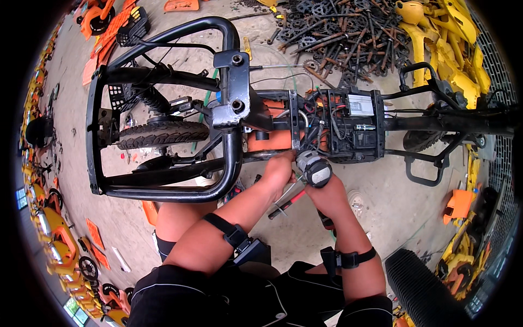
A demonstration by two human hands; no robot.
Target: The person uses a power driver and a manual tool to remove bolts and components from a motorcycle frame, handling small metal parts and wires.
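Observation:
A stripped black bike frame (231, 109) lies across the picture in front of me, with exposed wiring and a battery-like box at its middle. My right hand (326, 195) is wrapped round a grey and black cordless power driver (313, 169), its nose against or close to the frame's near rail. Beside it, my left hand (279, 170) is closed at the same rail. What its fingers hold is hidden, though a thin metal rod and a red-and-black handle (289, 204) show just below it.
A heap of rusty cranks and chainrings (348, 32) lies at the far side, next to yellow body panels (452, 32). Orange panels (109, 41) lie at the far left. A knobbly tyre (163, 134) sits inside the frame's left end. A black ribbed object (419, 289) stands at the lower right.

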